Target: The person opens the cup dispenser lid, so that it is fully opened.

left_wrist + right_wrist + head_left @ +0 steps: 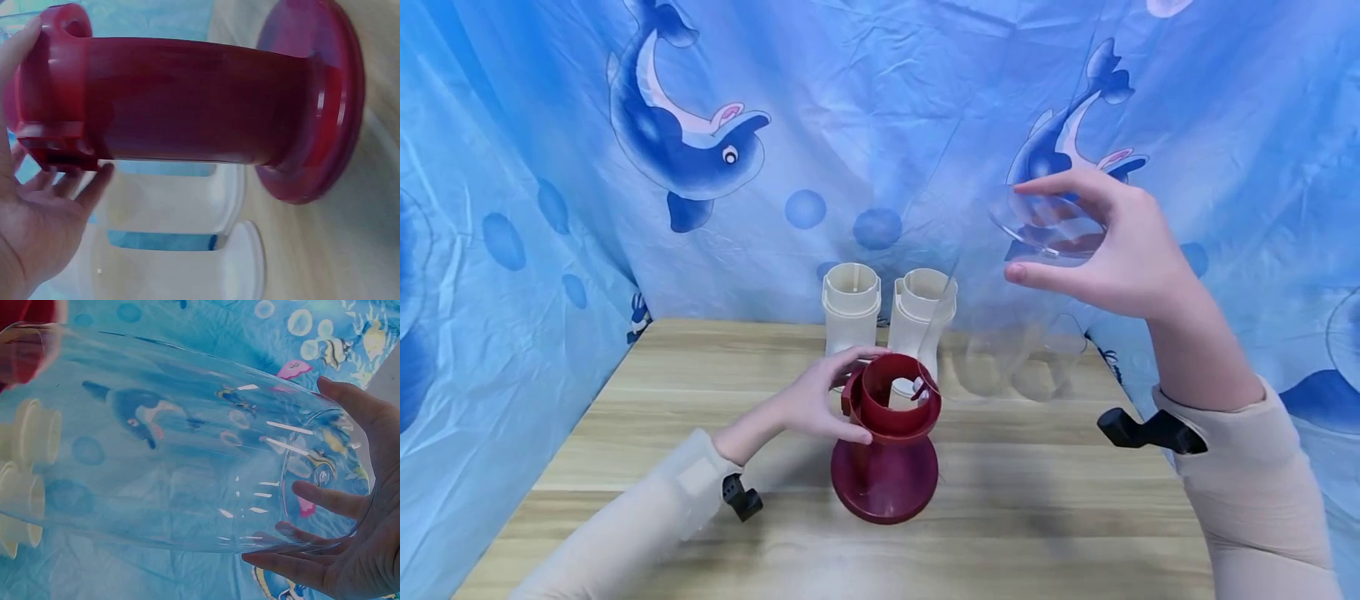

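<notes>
My left hand [816, 400] grips the ring-shaped top of an upright red stand [887, 492], thumb at the front and fingers round the back. The stand has a wide round foot on the table, and a pale part shows inside its top. Up at the right, my right hand [1127, 242] holds a large clear plastic container [187, 450] by its rounded end, fingers spread round it. The container slants down to the left. In the head view its wide end overlaps the stand's top; I cannot tell whether they touch.
Two cream-coloured stands [852, 312] of similar shape stand side by side behind the red one. Two faint clear rounded things [1037, 375] are at the table's back right. A blue dolphin-print curtain [880, 125] encloses the wooden table [700, 375] at the back and sides.
</notes>
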Available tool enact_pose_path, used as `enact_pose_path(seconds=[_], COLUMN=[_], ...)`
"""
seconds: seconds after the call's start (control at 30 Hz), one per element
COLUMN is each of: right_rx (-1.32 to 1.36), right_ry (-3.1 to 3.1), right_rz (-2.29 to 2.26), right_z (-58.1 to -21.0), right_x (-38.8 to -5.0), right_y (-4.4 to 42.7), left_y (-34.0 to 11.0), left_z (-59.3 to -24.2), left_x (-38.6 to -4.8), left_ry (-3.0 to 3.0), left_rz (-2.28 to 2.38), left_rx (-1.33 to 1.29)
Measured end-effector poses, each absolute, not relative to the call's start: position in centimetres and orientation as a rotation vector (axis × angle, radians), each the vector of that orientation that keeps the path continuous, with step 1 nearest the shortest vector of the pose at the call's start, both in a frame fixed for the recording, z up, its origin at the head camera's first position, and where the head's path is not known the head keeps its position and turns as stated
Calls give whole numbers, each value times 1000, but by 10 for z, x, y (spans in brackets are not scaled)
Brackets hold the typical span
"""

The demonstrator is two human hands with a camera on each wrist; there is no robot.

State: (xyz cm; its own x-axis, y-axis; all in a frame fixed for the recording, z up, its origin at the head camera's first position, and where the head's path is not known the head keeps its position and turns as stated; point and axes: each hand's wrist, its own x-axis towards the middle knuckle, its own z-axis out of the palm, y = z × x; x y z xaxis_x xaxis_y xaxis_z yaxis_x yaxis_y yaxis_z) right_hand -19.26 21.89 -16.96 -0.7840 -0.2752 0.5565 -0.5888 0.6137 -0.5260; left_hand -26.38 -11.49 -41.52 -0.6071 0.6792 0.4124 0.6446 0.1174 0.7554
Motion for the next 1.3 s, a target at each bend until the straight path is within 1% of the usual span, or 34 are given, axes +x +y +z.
enact_pose_path(seconds=[0.1,0.23,0.37,0.53,0.7,0.8,0.9,1.03,1.13,1.2,1.3], right_rx=[665,635,598,582,567,553,541,524,518,509,491], right_ry=[-2438,-2464,-2494,-2496,-2520,-2539,-2553,-2578,-2589,-2595,-2593], right_rz=[983,960,911,868,827,794,773,754,745,740,734], right_z=[-175,-179,-181,-181,-180,-180,-180,-181,-183,-183,-182], right_x=[-193,-194,-193,-190,-188,-188,-188,-189,-189,-188,-187], right_y=[225,232,238,247,253,255,257,258,259,261,264], left_y=[-111,-99,-94,-102,-116,-119,-112,-98,-93,-93,-99], left_z=[-408,-398,-392,-387,-373,-365,-357,-350,-348,-348,-344], left_x=[-256,-244,-242,-253,-269,-268,-252,-224,-215,-218,-231], left_ry=[2427,2607,2680,2600,2427,2401,2552,2887,3010,2997,2873], left_rz=[1541,1573,1561,1468,1301,1234,1216,1088,978,965,985], left_rx=[1329,1202,1144,1216,1427,1523,1503,1268,1166,1201,1344])
